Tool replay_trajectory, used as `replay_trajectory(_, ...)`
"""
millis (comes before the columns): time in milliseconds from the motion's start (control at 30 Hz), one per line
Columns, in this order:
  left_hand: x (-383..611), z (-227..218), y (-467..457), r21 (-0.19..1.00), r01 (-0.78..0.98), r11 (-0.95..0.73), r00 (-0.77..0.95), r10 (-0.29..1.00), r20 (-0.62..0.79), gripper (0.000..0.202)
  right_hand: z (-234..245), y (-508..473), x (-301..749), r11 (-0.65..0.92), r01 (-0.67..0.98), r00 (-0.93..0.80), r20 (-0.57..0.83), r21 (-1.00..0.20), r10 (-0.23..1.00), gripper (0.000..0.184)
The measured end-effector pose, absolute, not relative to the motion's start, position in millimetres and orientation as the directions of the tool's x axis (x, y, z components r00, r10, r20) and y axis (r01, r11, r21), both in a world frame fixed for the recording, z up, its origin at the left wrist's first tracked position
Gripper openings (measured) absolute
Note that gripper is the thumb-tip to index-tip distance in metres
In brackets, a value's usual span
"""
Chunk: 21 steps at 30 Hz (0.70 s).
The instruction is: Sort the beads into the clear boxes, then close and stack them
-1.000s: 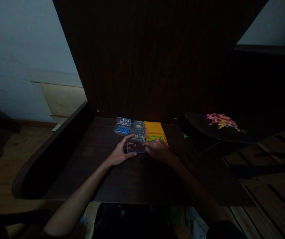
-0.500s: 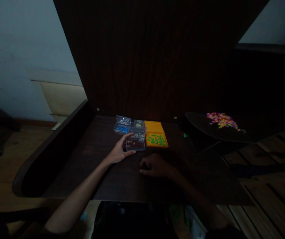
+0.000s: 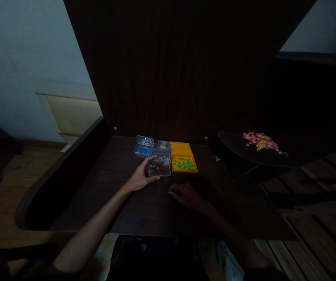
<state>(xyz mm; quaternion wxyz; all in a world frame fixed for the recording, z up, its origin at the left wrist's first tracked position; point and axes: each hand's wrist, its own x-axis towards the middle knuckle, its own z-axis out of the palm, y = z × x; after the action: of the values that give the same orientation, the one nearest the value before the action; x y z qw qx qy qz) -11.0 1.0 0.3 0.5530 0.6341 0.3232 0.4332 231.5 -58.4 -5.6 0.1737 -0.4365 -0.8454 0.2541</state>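
Observation:
My left hand [image 3: 140, 176] reaches around the left side of a clear plastic box [image 3: 159, 174], thumb at its near edge and fingers at the back. Small dark brown pieces lie inside that box. My right hand [image 3: 184, 194] is curled just above the table, nearer to me, thumb and fingertips together; whatever they may hold is hidden in shadow. Right of the clear box, a yellow box [image 3: 196, 168] stands open with small green pieces [image 3: 184, 164] in it. Another open clear box [image 3: 135, 153] with blue pieces [image 3: 144, 150] sits farther back on the left.
Behind the held box, a small clear box [image 3: 164, 145] contains pale pieces. A heap of pink, red and yellow pieces [image 3: 260, 141] rests on a dark raised ledge [image 3: 229, 144] at right. A tall dark panel [image 3: 168, 78] closes off the table's back; a raised side [image 3: 65, 171] borders its left.
My right hand has shifted slightly to the right, its fingers drawn closer together. My left hand stays at the clear box with brown pieces.

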Motion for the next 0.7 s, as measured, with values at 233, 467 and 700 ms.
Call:
replay_trajectory(233, -10, 0, 1, 0.981, -0.080, -0.178, 0.426, 0.883, 0.195, 0.081, 22, -39, 233, 0.479, 0.533, -0.458, 0.238, -0.698, 0.856, 0.019)
replay_trajectory(467, -9, 3, -1, 0.980, -0.114, -0.160, 0.455, 0.869, 0.195, 0.081, 41, -18, 228, 0.534, 0.553, -0.437, 0.323, -0.640, 0.840, 0.017)
replay_trajectory(700, -7, 2, -3, 0.977, -0.142, -0.158, 0.506, 0.837, 0.209, 0.080, 38, -4, 213, 0.629, 0.557, -0.555, 0.320, -0.542, 0.767, 0.008)
